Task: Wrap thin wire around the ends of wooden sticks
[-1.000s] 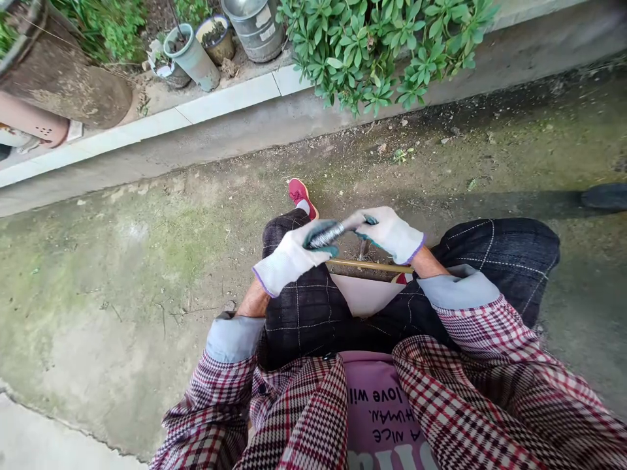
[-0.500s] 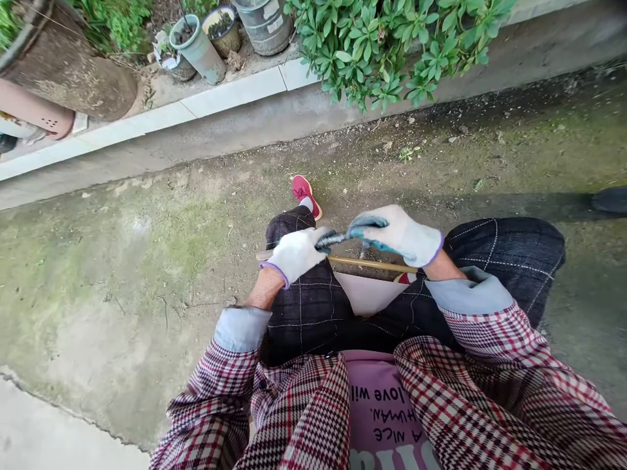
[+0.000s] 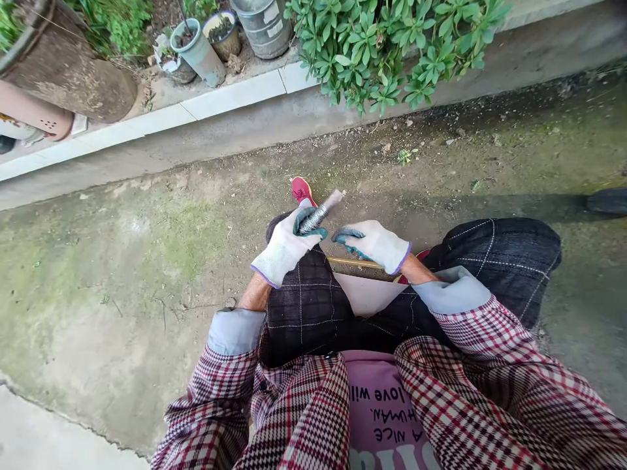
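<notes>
My left hand [image 3: 287, 248], in a white knit glove with a teal rubber palm, is closed around a threaded steel piece [image 3: 313, 219] that has a pale, smooth end pointing up and to the right. My right hand [image 3: 372, 245], gloved the same way, holds nothing and hangs a little apart from that piece, fingers loosely curved. Below both hands, a thin yellowish wooden rod [image 3: 353, 262] lies across my lap. Its far end is hidden by my legs. A pale sheet of paper or cloth [image 3: 365, 294] lies between my knees.
I sit over a mossy concrete floor [image 3: 147, 261], with my red sneaker [image 3: 301, 189] beyond my knee. Ahead are a concrete curb with white edging [image 3: 230, 94], leafy green plants [image 3: 382, 52], several plant pots and a metal bucket [image 3: 262, 26]. A dark shoe-like shape [image 3: 607, 201] sits at the right edge.
My right hand has let go of the threaded piece and moved back to the right. My left hand has lifted the piece forward, and it now points up and to the right.
</notes>
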`<state>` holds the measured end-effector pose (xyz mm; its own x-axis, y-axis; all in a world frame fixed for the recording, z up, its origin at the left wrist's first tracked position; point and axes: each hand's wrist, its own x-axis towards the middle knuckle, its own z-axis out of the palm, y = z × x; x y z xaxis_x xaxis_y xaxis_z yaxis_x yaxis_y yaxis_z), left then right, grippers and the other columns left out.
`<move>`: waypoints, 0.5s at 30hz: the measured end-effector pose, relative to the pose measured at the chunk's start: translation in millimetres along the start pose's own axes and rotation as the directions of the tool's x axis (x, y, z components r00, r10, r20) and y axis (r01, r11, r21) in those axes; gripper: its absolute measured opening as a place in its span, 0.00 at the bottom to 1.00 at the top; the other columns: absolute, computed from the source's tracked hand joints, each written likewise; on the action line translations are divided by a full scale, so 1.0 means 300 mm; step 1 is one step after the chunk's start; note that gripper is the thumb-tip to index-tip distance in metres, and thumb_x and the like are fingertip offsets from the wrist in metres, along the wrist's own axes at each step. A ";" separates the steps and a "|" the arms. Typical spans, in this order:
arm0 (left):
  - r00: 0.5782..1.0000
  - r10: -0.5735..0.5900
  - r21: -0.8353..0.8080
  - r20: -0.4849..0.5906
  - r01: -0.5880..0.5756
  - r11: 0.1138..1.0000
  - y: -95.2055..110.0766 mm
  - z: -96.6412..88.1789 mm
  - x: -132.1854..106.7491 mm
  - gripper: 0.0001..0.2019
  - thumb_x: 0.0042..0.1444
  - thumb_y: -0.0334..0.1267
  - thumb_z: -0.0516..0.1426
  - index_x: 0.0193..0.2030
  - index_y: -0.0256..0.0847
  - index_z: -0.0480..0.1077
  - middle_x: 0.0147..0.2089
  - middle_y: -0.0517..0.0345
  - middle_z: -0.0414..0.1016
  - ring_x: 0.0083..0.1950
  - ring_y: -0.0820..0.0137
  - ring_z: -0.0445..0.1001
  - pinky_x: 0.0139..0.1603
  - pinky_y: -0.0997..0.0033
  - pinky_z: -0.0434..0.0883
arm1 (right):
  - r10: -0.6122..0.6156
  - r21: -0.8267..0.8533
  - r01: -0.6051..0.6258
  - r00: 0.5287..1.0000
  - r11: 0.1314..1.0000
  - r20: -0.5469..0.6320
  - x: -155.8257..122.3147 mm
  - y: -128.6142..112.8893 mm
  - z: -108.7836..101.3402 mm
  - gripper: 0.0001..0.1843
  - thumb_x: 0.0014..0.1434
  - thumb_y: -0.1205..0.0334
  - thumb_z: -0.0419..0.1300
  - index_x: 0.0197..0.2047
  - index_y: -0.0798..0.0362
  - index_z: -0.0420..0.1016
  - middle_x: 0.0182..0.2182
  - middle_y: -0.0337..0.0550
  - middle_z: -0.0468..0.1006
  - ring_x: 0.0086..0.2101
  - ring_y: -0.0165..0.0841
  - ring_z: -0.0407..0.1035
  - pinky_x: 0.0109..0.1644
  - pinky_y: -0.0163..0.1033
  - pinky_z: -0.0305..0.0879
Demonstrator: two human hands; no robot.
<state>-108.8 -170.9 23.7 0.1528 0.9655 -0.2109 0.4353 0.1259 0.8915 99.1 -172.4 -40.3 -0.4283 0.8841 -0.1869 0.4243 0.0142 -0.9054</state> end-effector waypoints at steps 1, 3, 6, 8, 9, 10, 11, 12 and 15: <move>1.000 -0.015 -0.018 -0.027 0.015 1.000 -0.003 -0.003 0.005 0.22 0.51 0.38 0.64 0.54 0.35 0.75 0.47 0.52 0.80 0.47 0.66 0.76 0.49 0.68 0.75 | -0.020 -0.057 0.021 1.000 0.998 0.018 -0.006 -0.011 0.002 0.10 0.61 0.61 0.61 0.39 0.50 0.85 0.28 0.39 0.83 0.27 0.31 0.72 0.34 0.36 0.64; 0.998 -0.020 -0.007 -0.052 0.019 1.000 -0.012 -0.011 0.011 0.22 0.51 0.38 0.63 0.54 0.35 0.74 0.49 0.51 0.81 0.48 0.66 0.76 0.50 0.67 0.75 | -0.044 -0.122 0.052 0.997 0.991 0.063 -0.019 -0.037 0.002 0.10 0.62 0.62 0.61 0.40 0.48 0.86 0.33 0.40 0.85 0.32 0.34 0.76 0.38 0.36 0.66; 1.000 0.010 0.173 -0.029 -0.004 0.985 -0.032 -0.023 0.010 0.23 0.51 0.37 0.64 0.56 0.39 0.75 0.50 0.52 0.81 0.50 0.63 0.77 0.53 0.65 0.74 | -0.091 -0.074 0.102 0.985 0.992 0.144 -0.041 -0.072 -0.004 0.11 0.63 0.62 0.61 0.40 0.46 0.86 0.38 0.39 0.87 0.36 0.35 0.78 0.42 0.37 0.68; 1.000 0.015 0.346 0.017 -0.019 0.938 -0.047 -0.024 0.005 0.22 0.51 0.36 0.65 0.55 0.44 0.77 0.50 0.53 0.82 0.51 0.60 0.78 0.53 0.64 0.74 | -0.133 -0.025 0.139 0.977 0.990 0.166 -0.055 -0.086 -0.017 0.11 0.64 0.61 0.61 0.39 0.45 0.86 0.40 0.38 0.87 0.37 0.36 0.78 0.43 0.38 0.69; 0.998 0.011 0.419 0.054 -0.033 0.907 -0.054 -0.021 0.003 0.22 0.51 0.37 0.65 0.54 0.46 0.77 0.49 0.53 0.82 0.52 0.58 0.78 0.53 0.63 0.73 | -0.143 -0.019 0.148 0.977 0.989 0.156 -0.061 -0.088 -0.026 0.10 0.63 0.61 0.61 0.39 0.45 0.86 0.40 0.38 0.87 0.38 0.37 0.79 0.44 0.38 0.69; 0.995 0.006 0.474 0.095 -0.050 0.879 -0.061 -0.015 0.004 0.21 0.50 0.37 0.66 0.53 0.47 0.78 0.48 0.52 0.82 0.52 0.57 0.78 0.52 0.63 0.73 | -0.142 -0.029 0.147 0.980 0.989 0.137 -0.065 -0.086 -0.038 0.10 0.63 0.60 0.62 0.40 0.44 0.86 0.41 0.38 0.87 0.38 0.37 0.79 0.43 0.39 0.69; 0.991 -0.002 0.507 0.134 -0.067 0.859 -0.068 -0.007 0.008 0.20 0.50 0.37 0.66 0.52 0.48 0.78 0.47 0.52 0.82 0.51 0.56 0.79 0.51 0.63 0.73 | -0.131 -0.052 0.138 0.985 0.989 0.112 -0.067 -0.082 -0.051 0.09 0.63 0.60 0.62 0.40 0.44 0.86 0.40 0.39 0.87 0.38 0.38 0.79 0.42 0.39 0.69; 0.986 -0.010 0.520 0.166 -0.079 0.851 -0.075 0.001 0.016 0.19 0.50 0.38 0.66 0.50 0.48 0.79 0.46 0.51 0.81 0.51 0.56 0.79 0.50 0.62 0.73 | -0.118 -0.082 0.125 0.989 0.989 0.085 -0.067 -0.075 -0.065 0.09 0.62 0.59 0.63 0.40 0.44 0.86 0.39 0.39 0.87 0.37 0.39 0.78 0.41 0.40 0.69; 0.986 -0.010 0.439 0.166 -0.065 0.896 -0.098 0.022 0.051 0.13 0.53 0.40 0.65 0.47 0.47 0.79 0.40 0.50 0.79 0.49 0.54 0.79 0.43 0.62 0.73 | -0.087 -0.163 0.093 0.995 0.982 0.048 -0.053 -0.046 -0.104 0.09 0.61 0.61 0.62 0.35 0.48 0.85 0.35 0.43 0.86 0.34 0.39 0.77 0.38 0.41 0.66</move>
<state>-113.4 -161.3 -8.4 0.2938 0.9127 -0.2839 0.7700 -0.0500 0.6361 124.9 -172.1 -12.9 -0.5012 0.8561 -0.1257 0.5070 0.1728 -0.8444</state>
